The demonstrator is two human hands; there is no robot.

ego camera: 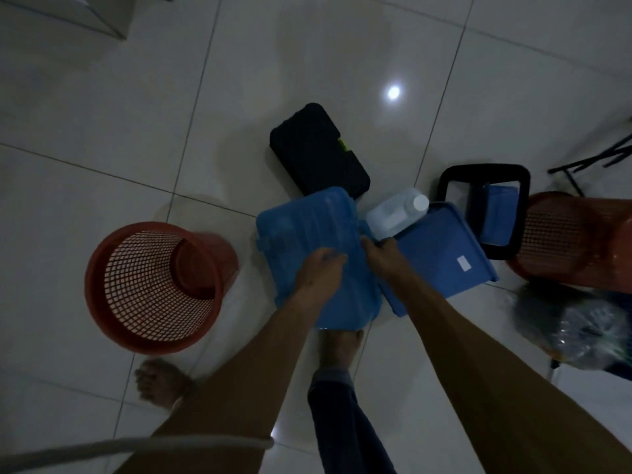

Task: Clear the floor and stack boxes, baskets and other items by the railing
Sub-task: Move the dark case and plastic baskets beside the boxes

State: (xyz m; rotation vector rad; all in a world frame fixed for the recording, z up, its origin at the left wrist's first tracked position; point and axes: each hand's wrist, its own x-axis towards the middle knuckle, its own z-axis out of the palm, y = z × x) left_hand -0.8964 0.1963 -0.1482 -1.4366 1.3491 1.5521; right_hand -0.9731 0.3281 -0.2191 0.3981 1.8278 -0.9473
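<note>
Pale glossy floor tiles (102,107) with dark grout lines; 1 bright round light reflection (393,93). Black folding stand legs (595,159) at right edge. White cord (136,446) curving across lower left corner.

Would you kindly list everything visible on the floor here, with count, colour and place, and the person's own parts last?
blue box: 1, translucent blue, centre, held by both hands
black case: 1, black, just beyond the blue box
blue tray: 1, blue with a white label, right of the blue box
white bottle: 1, whitish with white cap, lying at the tray's far edge
red mesh baskets: 2, red-orange, one upright at left, one on its side at far right
black bin: 1, black rim, beside the right basket
plastic bag: 1, clear, lower right
left hand: on the box lid
right hand: grips the box's right edge
bare feet: 2, one lower left, one under the box
</note>
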